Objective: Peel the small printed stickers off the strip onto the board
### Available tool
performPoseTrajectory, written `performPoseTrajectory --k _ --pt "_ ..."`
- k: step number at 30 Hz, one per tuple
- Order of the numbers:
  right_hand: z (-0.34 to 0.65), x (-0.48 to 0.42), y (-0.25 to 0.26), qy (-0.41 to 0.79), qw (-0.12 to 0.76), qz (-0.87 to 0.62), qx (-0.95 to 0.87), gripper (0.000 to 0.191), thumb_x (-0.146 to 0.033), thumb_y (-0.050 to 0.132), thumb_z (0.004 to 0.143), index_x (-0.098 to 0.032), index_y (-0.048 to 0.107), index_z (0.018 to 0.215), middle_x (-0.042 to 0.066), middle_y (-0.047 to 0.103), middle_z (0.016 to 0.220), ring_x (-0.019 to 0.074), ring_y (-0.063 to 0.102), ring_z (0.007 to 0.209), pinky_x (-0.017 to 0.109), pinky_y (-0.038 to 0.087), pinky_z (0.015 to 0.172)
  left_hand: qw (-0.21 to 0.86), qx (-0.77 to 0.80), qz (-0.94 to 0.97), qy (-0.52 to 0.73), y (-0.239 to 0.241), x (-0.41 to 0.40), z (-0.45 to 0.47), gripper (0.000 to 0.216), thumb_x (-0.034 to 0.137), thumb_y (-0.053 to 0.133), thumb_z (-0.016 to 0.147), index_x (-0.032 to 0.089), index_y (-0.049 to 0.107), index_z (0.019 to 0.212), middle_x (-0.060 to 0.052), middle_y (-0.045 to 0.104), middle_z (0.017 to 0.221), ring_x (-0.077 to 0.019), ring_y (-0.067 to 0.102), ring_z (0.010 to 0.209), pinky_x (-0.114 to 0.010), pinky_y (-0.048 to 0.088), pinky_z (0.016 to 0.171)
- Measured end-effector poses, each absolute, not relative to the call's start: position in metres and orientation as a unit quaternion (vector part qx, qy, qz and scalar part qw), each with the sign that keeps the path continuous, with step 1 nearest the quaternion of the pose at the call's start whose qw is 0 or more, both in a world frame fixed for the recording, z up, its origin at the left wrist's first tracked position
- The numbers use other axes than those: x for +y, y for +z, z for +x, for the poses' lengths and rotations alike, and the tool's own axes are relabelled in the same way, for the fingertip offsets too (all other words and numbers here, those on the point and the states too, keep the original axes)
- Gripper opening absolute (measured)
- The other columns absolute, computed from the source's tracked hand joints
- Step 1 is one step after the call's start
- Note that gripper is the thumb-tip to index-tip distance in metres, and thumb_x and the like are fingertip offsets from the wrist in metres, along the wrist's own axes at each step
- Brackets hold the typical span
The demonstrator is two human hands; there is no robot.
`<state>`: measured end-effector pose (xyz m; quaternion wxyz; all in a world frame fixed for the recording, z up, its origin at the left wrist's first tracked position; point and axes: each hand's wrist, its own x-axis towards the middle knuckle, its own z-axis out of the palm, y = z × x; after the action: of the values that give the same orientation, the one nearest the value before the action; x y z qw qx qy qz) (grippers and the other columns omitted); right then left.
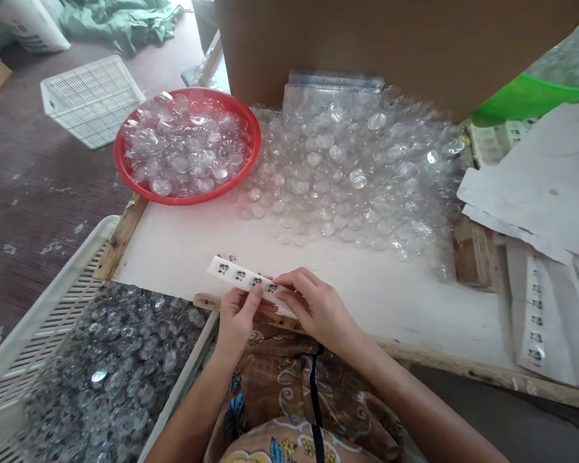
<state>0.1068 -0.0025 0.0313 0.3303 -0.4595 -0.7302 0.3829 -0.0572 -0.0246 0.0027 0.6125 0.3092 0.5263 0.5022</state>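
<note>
A white strip of stickers (231, 272) printed with a row of small dark figures is held above the front edge of the white table (174, 247). My left hand (238, 315) is closed on its middle, thumb on top and fingers beneath. At the strip's right end, my right hand (316, 302) pinches it between thumb and fingers. Just behind the strip, a few small dark figures (232, 257) show near the table surface. Many clear round plastic discs (338, 180) lie heaped on the table beyond my hands.
A red basin (188, 200) full of clear discs stands at the back left. Below left, a white crate (53, 286) holds many printed discs. White paper sheets (540, 173) and more sticker strips (535, 315) lie at right, near a green container (521, 96). Brown cardboard (390, 38) rises behind.
</note>
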Motion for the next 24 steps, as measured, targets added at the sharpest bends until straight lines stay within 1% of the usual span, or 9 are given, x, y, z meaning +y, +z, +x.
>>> performPoseTrajectory --k 3,6,8,9,11,13,15,20,24 --pt "0.106 -0.006 0.034 0.305 0.372 -0.446 -0.754 0.014 -0.017 0.053 0.093 -0.022 0.064 0.099 0.009 0.062 0.099 0.0193 0.06 0.093 0.032 0.051 0.077 0.614 0.528 0.313 0.496 0.001 -0.023 -0.057 0.03 0.04 0.067 0.085 0.014 0.075 0.098 -0.007 0.074 0.084 -0.0194 0.07 0.064 -0.029 0.06 0.059" --pt "0.118 0.001 0.038 0.34 0.421 -0.464 -0.701 0.008 -0.019 0.057 0.091 -0.021 0.063 0.087 0.004 0.062 0.084 0.0162 0.06 0.08 0.028 0.05 0.07 0.618 0.518 0.31 0.504 -0.001 -0.023 -0.058 0.028 0.04 0.067 0.085 0.015 0.075 0.096 -0.007 0.075 0.088 -0.0199 0.07 0.066 -0.028 0.06 0.057" --pt "0.135 0.012 0.036 0.377 0.432 -0.526 -0.628 0.007 -0.023 0.06 0.089 -0.021 0.061 0.083 0.002 0.061 0.075 0.0143 0.057 0.069 0.026 0.048 0.062 0.62 0.513 0.308 0.508 -0.001 -0.023 -0.059 0.027 0.04 0.068 0.085 0.015 0.076 0.094 -0.007 0.074 0.086 -0.0193 0.069 0.064 -0.028 0.06 0.056" --pt "0.145 0.019 0.032 0.385 0.422 -0.566 -0.595 0.008 -0.026 0.061 0.087 -0.02 0.06 0.081 0.001 0.06 0.071 0.0137 0.056 0.065 0.026 0.046 0.059 0.625 0.51 0.307 0.506 -0.001 -0.023 -0.06 0.027 0.04 0.069 0.084 0.016 0.076 0.093 -0.006 0.074 0.084 -0.0187 0.069 0.063 -0.028 0.06 0.056" --pt "0.164 0.031 0.022 0.392 0.37 -0.627 -0.562 0.014 -0.031 0.063 0.084 -0.02 0.06 0.077 0.0 0.058 0.066 0.0128 0.051 0.059 0.025 0.041 0.055 0.637 0.502 0.309 0.498 0.0 -0.023 -0.062 0.026 0.04 0.07 0.084 0.016 0.076 0.093 -0.005 0.073 0.076 -0.0174 0.068 0.059 -0.028 0.06 0.056" --pt "0.176 0.038 0.01 0.415 0.317 -0.649 -0.553 0.017 -0.034 0.062 0.081 -0.02 0.059 0.074 -0.001 0.057 0.063 0.0127 0.049 0.056 0.026 0.039 0.053 0.642 0.496 0.314 0.494 0.001 -0.023 -0.063 0.026 0.04 0.07 0.083 0.017 0.077 0.093 -0.003 0.071 0.072 -0.0166 0.067 0.057 -0.027 0.059 0.056" --pt "0.18 0.041 0.002 0.436 0.288 -0.655 -0.546 0.017 -0.036 0.061 0.08 -0.02 0.059 0.074 -0.001 0.056 0.062 0.013 0.049 0.056 0.026 0.038 0.053 0.639 0.493 0.319 0.497 -0.001 -0.023 -0.063 0.025 0.04 0.071 0.083 0.017 0.077 0.092 -0.003 0.071 0.072 -0.0165 0.066 0.057 -0.026 0.058 0.055" --pt "0.171 0.043 0.003 0.426 0.249 -0.683 -0.539 0.011 -0.031 0.057 0.075 -0.02 0.059 0.071 -0.001 0.058 0.061 0.0132 0.049 0.055 0.026 0.036 0.052 0.63 0.492 0.324 0.506 -0.008 -0.024 -0.063 0.025 0.038 0.069 0.085 0.017 0.076 0.094 -0.004 0.071 0.07 -0.0172 0.066 0.059 -0.026 0.058 0.055" --pt "0.166 0.046 0.006 0.419 0.214 -0.698 -0.54 0.009 -0.028 0.056 0.073 -0.021 0.059 0.069 -0.001 0.061 0.061 0.0139 0.052 0.054 0.026 0.036 0.052 0.633 0.492 0.326 0.501 -0.004 -0.023 -0.063 0.028 0.041 0.071 0.082 0.016 0.076 0.093 -0.004 0.072 0.071 -0.0171 0.066 0.059 -0.027 0.058 0.056"
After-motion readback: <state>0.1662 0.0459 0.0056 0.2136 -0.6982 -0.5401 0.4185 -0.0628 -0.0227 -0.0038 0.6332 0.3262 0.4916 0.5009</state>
